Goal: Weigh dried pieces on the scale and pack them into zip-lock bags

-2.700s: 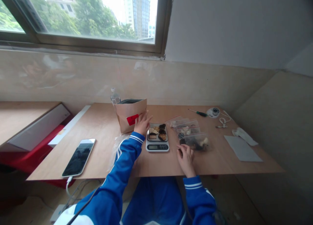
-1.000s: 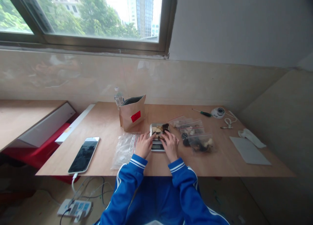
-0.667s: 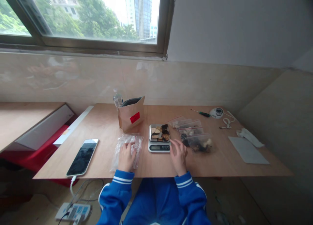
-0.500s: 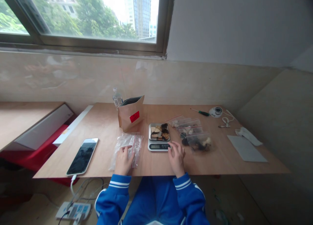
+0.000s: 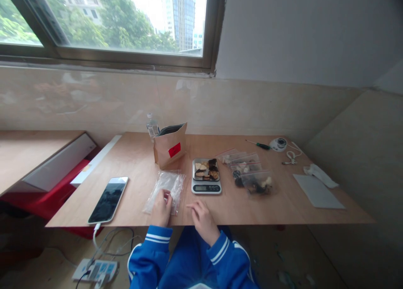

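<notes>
My left hand point(image 5: 161, 208) rests on a small stack of clear plastic zip bags point(image 5: 166, 181), its fingers curled and closed at the bags' right side. Just right of it, my right hand point(image 5: 203, 220) is above the table's front edge, fingers apart and holding nothing. Beyond that hand stands a small digital kitchen scale point(image 5: 206, 188). On its metal tray lie several dried slices point(image 5: 206, 170), some pale, some brown and dark. The reading on its display is too small to make out.
Filled zip bags point(image 5: 256, 182) lie right of the scale. Behind the stack stand an open brown paper pouch point(image 5: 170, 146) and a water bottle point(image 5: 152, 126). A phone point(image 5: 108, 200) lies left; a screwdriver point(image 5: 262, 146), a white camera point(image 5: 278, 144) and white paper point(image 5: 317, 191) lie right.
My right hand has left the scale's button panel and come left and nearer to me, towards my left hand. My left hand's fingers have curled in over the bags.
</notes>
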The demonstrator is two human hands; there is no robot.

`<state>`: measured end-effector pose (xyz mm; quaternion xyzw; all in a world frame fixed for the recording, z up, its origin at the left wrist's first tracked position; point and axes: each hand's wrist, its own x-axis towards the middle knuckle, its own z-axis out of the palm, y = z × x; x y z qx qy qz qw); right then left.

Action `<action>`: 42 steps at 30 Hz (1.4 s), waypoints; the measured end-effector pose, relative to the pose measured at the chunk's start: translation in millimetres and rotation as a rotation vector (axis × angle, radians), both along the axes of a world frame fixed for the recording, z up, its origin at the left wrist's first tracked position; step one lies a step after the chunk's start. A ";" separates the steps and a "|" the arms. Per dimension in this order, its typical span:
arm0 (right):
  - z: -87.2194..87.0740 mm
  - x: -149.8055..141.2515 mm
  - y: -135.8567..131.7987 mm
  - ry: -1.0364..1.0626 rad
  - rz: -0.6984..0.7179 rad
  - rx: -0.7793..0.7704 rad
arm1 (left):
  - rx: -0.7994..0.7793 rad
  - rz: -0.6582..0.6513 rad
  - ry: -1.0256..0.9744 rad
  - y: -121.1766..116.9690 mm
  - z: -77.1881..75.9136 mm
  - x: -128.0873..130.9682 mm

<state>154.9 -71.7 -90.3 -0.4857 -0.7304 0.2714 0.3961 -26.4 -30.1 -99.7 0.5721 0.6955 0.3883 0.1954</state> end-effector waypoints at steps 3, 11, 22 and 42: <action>0.9 -13.9 -6.4 0.052 0.066 -0.069 | 0.046 0.025 -0.023 -1.4 2.0 4.0; 25.9 -32.2 4.3 0.490 -0.009 -0.249 | 0.306 -0.170 -0.154 -35.3 32.7 44.5; 5.9 13.9 5.4 0.328 0.087 -0.467 | 0.439 0.279 -0.335 -30.5 38.8 34.2; 33.0 89.2 150.2 -0.535 -0.340 0.201 | 0.332 0.158 -0.213 -34.2 37.4 18.2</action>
